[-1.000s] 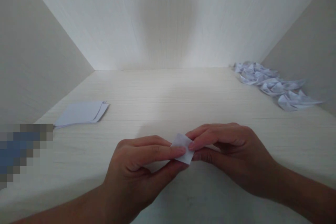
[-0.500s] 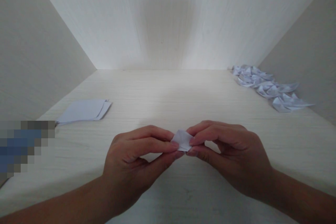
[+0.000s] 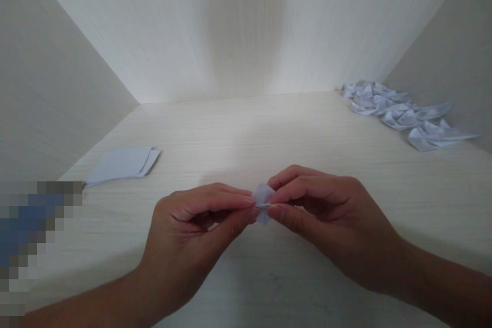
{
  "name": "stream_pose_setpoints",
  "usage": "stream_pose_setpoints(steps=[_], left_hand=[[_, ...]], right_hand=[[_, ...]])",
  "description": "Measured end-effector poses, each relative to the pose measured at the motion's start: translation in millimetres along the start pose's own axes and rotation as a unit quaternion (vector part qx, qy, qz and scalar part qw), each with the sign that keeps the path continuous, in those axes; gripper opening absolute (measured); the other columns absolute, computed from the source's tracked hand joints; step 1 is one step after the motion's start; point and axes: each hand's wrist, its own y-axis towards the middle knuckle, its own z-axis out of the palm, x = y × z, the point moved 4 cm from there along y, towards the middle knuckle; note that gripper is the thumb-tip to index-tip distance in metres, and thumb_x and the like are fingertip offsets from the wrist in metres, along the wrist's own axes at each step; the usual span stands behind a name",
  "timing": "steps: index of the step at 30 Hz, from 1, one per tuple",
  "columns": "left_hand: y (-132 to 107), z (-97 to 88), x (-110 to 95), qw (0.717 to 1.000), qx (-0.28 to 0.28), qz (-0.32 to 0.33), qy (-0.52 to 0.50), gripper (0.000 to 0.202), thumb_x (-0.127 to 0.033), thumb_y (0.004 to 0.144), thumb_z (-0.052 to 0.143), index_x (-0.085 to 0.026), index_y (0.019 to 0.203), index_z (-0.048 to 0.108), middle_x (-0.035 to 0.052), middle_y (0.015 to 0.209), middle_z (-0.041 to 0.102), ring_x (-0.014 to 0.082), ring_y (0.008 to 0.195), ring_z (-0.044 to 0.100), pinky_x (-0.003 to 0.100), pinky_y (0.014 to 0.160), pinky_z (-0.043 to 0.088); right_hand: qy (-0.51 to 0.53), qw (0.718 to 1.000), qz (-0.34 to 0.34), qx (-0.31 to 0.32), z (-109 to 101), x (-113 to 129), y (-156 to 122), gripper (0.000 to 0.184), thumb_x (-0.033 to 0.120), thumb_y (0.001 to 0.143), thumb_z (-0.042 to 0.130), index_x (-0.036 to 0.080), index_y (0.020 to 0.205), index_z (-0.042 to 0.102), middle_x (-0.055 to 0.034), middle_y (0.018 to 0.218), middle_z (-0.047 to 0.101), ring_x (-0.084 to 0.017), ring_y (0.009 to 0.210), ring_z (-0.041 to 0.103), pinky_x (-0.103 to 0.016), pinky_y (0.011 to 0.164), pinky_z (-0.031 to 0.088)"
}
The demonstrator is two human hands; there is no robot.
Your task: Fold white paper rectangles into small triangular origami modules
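Observation:
A small folded piece of white paper (image 3: 263, 193) is held up between both hands, near the middle of the view. My left hand (image 3: 200, 230) pinches its left side between thumb and fingers. From the other side, my right hand (image 3: 326, 220) grips it the same way, thumb nearest me. A crease runs across the paper between the two thumbs, with one part standing up behind and another pointing down below. The fingertips cover both of its side ends.
A stack of white paper sheets (image 3: 121, 162) lies on the pale table (image 3: 215, 138) at the left. Several folded white paper pieces (image 3: 400, 110) are lined up along the right wall. A back wall and side walls enclose the table. A blurred patch covers the left edge.
The folded paper has been turned between my fingers: its broad face showed before, and now it is spread along a crease with a part below. The view has tilted slightly.

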Motion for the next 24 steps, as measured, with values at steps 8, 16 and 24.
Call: stream_pose_setpoints(steps=[8,16,24], left_hand=[[1.0,1.8,1.1,0.998,-0.016,-0.028,-0.045,0.018,-0.008,0.079,0.080,-0.026,0.082,0.084,-0.0029,0.080,0.083,0.0115,0.073,0.078,0.013,0.070,0.063],[1.2,3.4,0.7,0.999,-0.017,-0.033,-0.029,0.013,-0.012,0.078,0.084,-0.023,0.084,0.084,-0.0016,0.080,0.083,0.0107,0.070,0.077,0.011,0.066,0.062],[0.9,4.9,0.2,0.999,-0.024,-0.033,-0.036,0.009,-0.014,0.078,0.084,-0.023,0.081,0.082,-0.0019,0.078,0.081,0.0113,0.068,0.077,0.013,0.065,0.062]], right_hand=[[-0.034,0.998,-0.018,-0.043,2.8,6.4,-0.7,0.009,0.020,0.090,0.074,0.021,0.082,0.077,0.0011,0.081,0.075,-0.010,0.074,0.069,-0.019,0.066,0.055],[-0.054,0.992,0.000,-0.110,4.1,7.6,-1.2,0.008,0.025,0.086,0.081,0.022,0.082,0.074,0.0046,0.074,0.078,-0.009,0.065,0.072,-0.015,0.061,0.057],[-0.129,0.983,-0.051,-0.123,4.7,14.9,-3.4,0.010,0.023,0.087,0.080,0.026,0.079,0.074,0.0068,0.071,0.077,-0.009,0.060,0.070,-0.017,0.056,0.054]])
